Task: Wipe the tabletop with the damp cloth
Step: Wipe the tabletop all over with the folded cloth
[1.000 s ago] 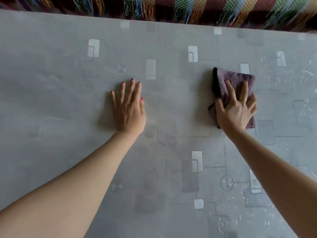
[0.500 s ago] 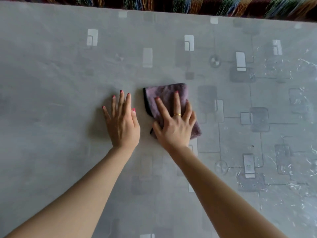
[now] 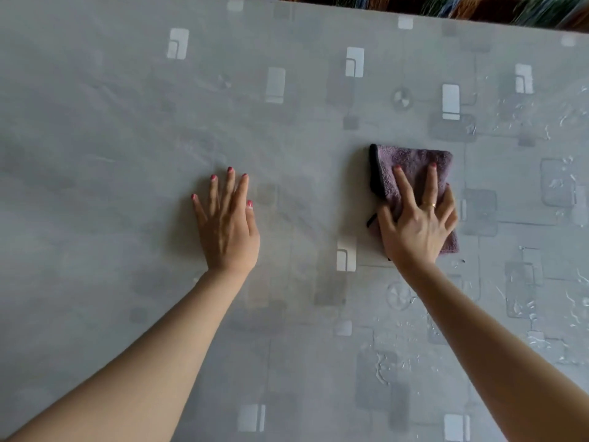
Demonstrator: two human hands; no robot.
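Tabletop (image 3: 95,129), grey and printed with pale rectangles and thin line motifs, filled nearly the whole head view. Left of centre, the left hand (image 3: 228,228) lay palm-down and flat on the bare surface, its fingers (image 3: 230,186) extended and slightly spread, closed on nothing; the nails carried red polish. The left forearm (image 3: 134,368) ran from the lower left corner up to that hand. Between the two hands the surface showed a dull, smeared sheen. Right of centre, the damp cloth (image 3: 411,161), a folded purple terry piece with a dark edge along its left side, lay flat on the tabletop. The right hand (image 3: 417,224) pressed down on the near half of the cloth, palm flat, fingers splayed across the pile rather than curled around it; a gold ring (image 3: 431,205) sat on one finger. The cloth's far edge and right corner remained uncovered. Further right, water droplets and streaks (image 3: 526,301) glistened on the surface. Along the top right edge, beyond the table, a blurred multicoloured woven fabric (image 3: 478,8) appeared.
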